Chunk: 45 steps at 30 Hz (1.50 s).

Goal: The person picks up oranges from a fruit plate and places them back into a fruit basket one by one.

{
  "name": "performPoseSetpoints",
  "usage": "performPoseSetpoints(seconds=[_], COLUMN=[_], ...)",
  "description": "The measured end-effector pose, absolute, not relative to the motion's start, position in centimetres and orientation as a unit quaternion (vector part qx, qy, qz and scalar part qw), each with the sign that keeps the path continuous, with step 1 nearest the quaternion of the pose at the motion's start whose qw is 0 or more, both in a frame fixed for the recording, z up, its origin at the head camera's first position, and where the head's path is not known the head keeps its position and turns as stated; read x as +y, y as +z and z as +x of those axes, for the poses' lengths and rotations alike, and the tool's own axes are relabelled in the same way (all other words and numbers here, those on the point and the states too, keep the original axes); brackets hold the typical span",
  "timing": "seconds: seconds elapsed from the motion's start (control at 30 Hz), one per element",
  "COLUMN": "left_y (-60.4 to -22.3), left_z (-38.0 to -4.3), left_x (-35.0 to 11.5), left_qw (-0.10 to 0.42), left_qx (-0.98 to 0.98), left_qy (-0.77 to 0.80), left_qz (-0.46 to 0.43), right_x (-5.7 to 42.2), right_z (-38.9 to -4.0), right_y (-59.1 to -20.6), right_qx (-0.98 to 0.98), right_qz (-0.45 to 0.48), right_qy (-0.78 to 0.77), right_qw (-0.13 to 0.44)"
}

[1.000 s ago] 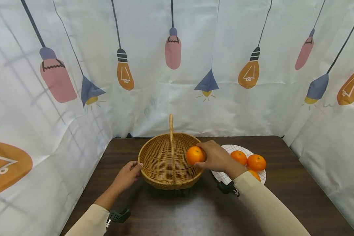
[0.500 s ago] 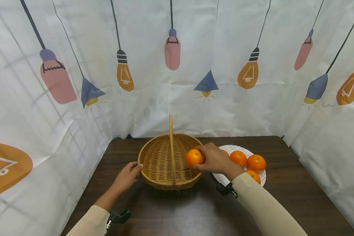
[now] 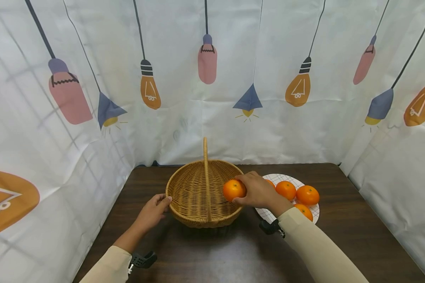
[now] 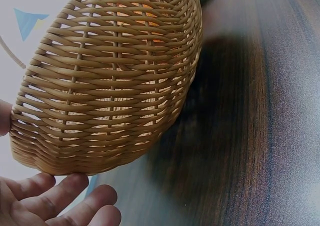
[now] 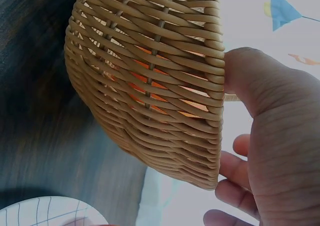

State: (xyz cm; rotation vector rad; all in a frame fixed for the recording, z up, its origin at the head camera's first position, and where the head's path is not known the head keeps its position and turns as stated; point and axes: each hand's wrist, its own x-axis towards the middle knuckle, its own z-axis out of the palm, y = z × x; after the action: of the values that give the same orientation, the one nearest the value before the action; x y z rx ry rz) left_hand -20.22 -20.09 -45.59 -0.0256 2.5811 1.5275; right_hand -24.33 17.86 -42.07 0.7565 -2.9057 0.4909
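A woven wicker basket (image 3: 184, 190) with a tall arched handle stands on the table, tipped toward me in the head view. My left hand (image 3: 151, 212) pinches its left rim, thumb on top and fingers below, as the left wrist view also shows against the weave (image 4: 110, 86). An orange (image 3: 233, 190) sits in my right hand (image 3: 260, 191), just inside the basket's right rim. Through the weave in the right wrist view, orange colour shows behind the basket wall (image 5: 165, 76); the right fingers (image 5: 235, 171) reach over the rim there.
Right of the basket lies a white plate (image 3: 268, 215) with a grid pattern, bearing several oranges (image 3: 286, 190). The dark wooden table (image 3: 216, 255) ends at a white curtain (image 3: 156, 133) printed with lamps at the back and sides.
The right hand and its orange have lowered slightly into the basket's right side, then held still. Another orange on the plate has come into sight behind the hand. The left hand stays put.
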Motion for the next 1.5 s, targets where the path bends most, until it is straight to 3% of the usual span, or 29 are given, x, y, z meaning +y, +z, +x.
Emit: performPoseSetpoints(seconds=[1.5], left_y=[-45.8], left_z=[-20.2], left_x=[-20.3], left_qw=[0.071], left_qx=[0.854], left_qy=[0.515], left_qz=[-0.009], right_x=[22.0], right_z=[-22.5], right_y=[-41.9], right_qx=[-0.947], right_qz=[0.244], right_qy=[0.202], right_qw=[0.055])
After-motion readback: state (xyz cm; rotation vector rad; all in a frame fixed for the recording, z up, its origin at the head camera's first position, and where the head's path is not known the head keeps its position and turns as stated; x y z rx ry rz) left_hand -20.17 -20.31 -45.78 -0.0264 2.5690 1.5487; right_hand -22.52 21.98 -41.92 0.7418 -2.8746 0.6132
